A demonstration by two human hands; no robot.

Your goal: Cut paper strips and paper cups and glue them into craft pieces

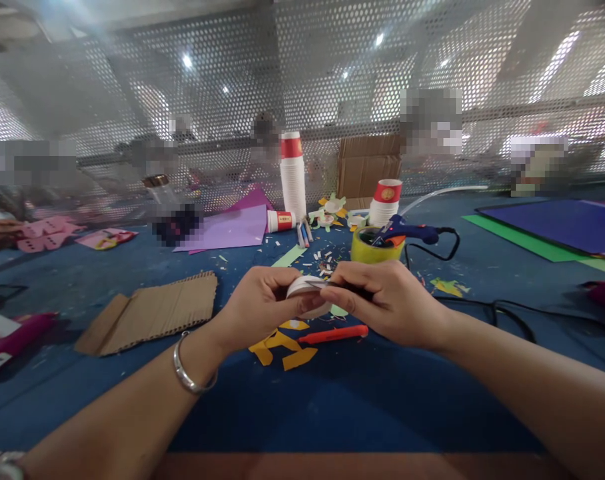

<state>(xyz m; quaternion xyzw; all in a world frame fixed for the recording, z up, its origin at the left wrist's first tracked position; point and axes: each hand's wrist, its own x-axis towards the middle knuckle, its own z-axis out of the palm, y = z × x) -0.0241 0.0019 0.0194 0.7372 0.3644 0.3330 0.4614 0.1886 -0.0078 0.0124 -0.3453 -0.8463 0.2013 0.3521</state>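
Note:
My left hand is closed around a short, round white paper piece that looks like part of a paper cup. In my right hand is a thin pointed metal tool, its tip lying against the paper's upper edge. My fingers hide the rest of this tool, so its exact kind does not show. Just below both hands, an orange-red marker-like stick lies on the blue table, beside yellow-orange paper scraps.
A yellow tape roll holds a blue glue gun. Stacked paper cups stand behind, near several markers. Cardboard lies left; purple paper is farther back. A black cable runs along the right. Another person's hand shows far left.

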